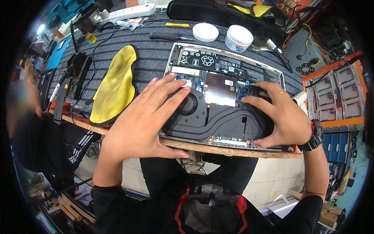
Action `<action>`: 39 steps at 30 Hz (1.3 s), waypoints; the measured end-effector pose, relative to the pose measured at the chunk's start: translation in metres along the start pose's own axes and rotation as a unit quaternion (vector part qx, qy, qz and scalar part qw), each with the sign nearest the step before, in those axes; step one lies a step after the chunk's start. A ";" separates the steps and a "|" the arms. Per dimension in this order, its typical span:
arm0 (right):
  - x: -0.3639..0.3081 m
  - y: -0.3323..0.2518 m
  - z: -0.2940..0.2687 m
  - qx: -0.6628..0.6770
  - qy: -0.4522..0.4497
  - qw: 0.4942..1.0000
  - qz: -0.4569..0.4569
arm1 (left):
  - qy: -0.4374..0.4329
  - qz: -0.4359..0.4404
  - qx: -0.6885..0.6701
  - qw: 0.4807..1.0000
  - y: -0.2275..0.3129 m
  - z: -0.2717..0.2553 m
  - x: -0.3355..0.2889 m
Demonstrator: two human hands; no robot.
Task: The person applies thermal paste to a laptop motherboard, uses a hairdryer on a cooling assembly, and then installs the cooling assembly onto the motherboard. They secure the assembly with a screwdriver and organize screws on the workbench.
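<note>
Hands were on an open laptop [228, 74] that lay on its back on the desk [148, 50], close to the desk's near edge. The left hand [144, 121] lay flat on the round black fan [191, 107] at the laptop's left side, fingers spread and open, not clamped on anything. The right hand [280, 117] was at the laptop's right side, its fingers curled over the other black fan part [257, 117] and seemingly pinching its edge; I could not tell how tight that grip was.

To do this step well, I think both hands should lift or press evenly, so the black pipes [226, 121] between the fans do not bend. Slow, gentle moves seem best, because the green board [237, 87] beside them looked easy to scratch.

The laptop's near edge sat almost at the desk's wooden edge, so it could slide off if pushed toward the person. Left of the laptop lay a yellow cloth [115, 84], very near. Behind the laptop stood a white tub [238, 38], a white lid [205, 32] and a black screwdriver [169, 36]. The only bare desk showed between the cloth and the laptop.
</note>
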State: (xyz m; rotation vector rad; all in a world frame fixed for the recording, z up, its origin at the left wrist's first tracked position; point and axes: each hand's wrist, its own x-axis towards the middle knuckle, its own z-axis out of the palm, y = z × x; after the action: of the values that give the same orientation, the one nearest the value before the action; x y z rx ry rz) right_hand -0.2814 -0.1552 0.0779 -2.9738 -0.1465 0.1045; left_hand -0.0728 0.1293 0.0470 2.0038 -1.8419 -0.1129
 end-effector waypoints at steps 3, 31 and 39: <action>-0.001 -0.002 0.001 0.013 -0.010 1.000 0.004 | -0.014 -0.017 -0.012 1.000 -0.002 0.002 0.005; -0.004 -0.002 0.007 0.031 0.036 0.999 0.001 | -0.004 0.019 -0.024 1.000 -0.014 0.008 0.020; -0.016 0.006 0.012 -0.028 0.122 0.992 -0.018 | 0.085 0.062 -0.024 0.994 -0.021 0.013 0.020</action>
State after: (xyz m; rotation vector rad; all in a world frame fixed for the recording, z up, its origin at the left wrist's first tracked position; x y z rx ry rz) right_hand -0.2975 -0.1610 0.0666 -3.0056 -0.1735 -0.2698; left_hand -0.0554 0.1077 0.0326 1.8027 -1.8304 0.0486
